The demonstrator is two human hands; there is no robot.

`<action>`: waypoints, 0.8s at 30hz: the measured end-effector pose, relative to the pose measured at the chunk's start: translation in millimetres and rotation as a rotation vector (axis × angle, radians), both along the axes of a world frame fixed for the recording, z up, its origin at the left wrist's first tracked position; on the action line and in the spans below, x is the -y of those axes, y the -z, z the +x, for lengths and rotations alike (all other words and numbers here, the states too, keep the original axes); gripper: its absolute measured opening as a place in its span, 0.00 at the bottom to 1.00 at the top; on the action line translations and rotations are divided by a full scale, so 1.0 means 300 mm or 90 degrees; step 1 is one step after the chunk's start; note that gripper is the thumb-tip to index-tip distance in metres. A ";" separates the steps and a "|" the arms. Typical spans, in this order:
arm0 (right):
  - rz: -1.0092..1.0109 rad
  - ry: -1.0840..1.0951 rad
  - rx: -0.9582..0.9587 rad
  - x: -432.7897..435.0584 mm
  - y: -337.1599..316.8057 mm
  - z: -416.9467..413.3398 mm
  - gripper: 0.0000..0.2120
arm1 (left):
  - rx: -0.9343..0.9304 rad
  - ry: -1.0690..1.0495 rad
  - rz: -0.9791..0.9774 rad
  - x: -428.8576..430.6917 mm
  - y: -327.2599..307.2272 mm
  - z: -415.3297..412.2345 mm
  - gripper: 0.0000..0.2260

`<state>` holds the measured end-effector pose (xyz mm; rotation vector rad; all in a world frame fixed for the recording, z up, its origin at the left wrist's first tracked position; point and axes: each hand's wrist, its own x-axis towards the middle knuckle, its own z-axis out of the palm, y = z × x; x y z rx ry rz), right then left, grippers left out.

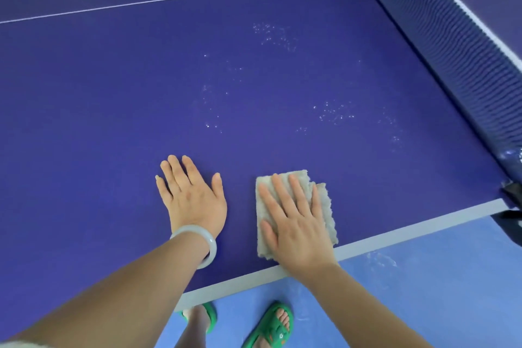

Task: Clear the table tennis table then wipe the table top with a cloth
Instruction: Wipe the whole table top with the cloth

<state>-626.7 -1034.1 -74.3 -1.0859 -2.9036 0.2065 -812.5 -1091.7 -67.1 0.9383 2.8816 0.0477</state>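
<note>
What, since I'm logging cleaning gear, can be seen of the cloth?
The cloth is a pale grey-beige, fuzzy rag, folded into a rough rectangle, its layers showing as stepped, frayed edges on the right. It lies flat on the blue table top, near its white edge line. The right hand presses on it with straight fingers, covering much of it. The left hand lies apart from it.

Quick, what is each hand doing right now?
Left hand: open, flat on the blue table tennis table top.
Right hand: open, pressing the folded beige fuzzy cloth flat.
</note>
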 end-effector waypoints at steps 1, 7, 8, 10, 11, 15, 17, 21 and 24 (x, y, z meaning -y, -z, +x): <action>0.001 -0.022 0.008 -0.039 0.005 0.049 0.28 | -0.001 -0.001 0.003 -0.002 0.002 0.000 0.33; -0.016 0.403 0.031 -0.342 -0.009 0.300 0.30 | -0.027 -0.002 0.003 -0.005 0.007 0.003 0.33; -0.030 0.463 0.028 -0.363 -0.011 0.293 0.31 | -0.031 -0.003 0.005 -0.007 0.007 0.004 0.33; -0.049 0.532 0.021 -0.363 -0.014 0.222 0.29 | -0.031 -0.006 0.002 -0.009 0.008 0.003 0.34; -0.047 0.535 0.020 -0.345 -0.017 0.170 0.28 | -0.030 -0.005 0.000 -0.009 0.009 0.004 0.34; -0.010 0.255 0.020 -0.180 -0.031 -0.065 0.29 | -0.024 -0.006 0.005 -0.008 0.006 0.004 0.34; -0.008 0.094 0.028 -0.116 -0.024 -0.114 0.29 | -0.023 -0.004 -0.001 -0.008 0.003 0.004 0.35; -0.005 0.011 0.029 -0.166 -0.006 0.017 0.28 | -0.007 0.006 0.001 -0.006 -0.002 0.000 0.35; -0.013 0.196 0.047 -0.283 -0.015 0.139 0.29 | 0.002 0.007 0.000 0.000 -0.006 0.003 0.33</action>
